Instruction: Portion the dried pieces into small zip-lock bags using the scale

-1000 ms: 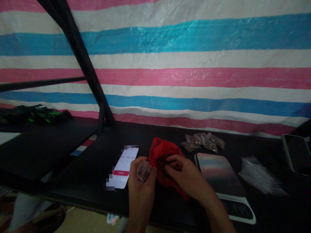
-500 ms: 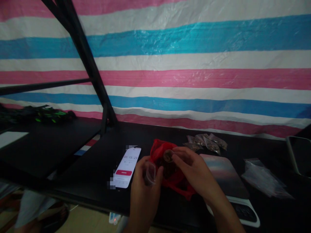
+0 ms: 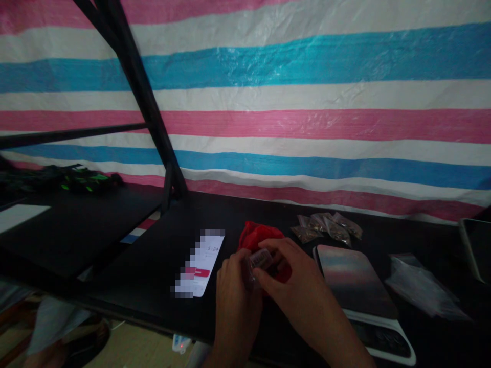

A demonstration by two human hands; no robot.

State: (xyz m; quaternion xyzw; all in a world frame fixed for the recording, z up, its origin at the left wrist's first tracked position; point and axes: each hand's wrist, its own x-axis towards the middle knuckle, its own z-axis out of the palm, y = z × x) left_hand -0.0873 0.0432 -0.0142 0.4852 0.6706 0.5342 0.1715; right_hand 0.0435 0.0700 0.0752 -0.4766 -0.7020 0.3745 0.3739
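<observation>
My left hand (image 3: 238, 286) is closed around a small clear plastic bag (image 3: 250, 276), holding it upright near the table's front. In the fingers of my right hand (image 3: 286, 271) is a small clear cup (image 3: 261, 258), tilted over toward the bag's mouth. Whether anything is left inside the cup is hard to make out. Behind both hands lies a red plastic bag (image 3: 259, 232), partly covered by them.
Several filled little bags (image 3: 330, 227) lie at the back. Right of my hands sits a digital scale (image 3: 360, 281), then a pile of flat clear bags (image 3: 425, 286). A phone (image 3: 201, 266) showing a timer lies left. A black frame post (image 3: 141, 97) rises behind.
My right hand has moved the cup left and down from over the red bag to the clear bag and tipped it. Brown contents showed in the cup before.
</observation>
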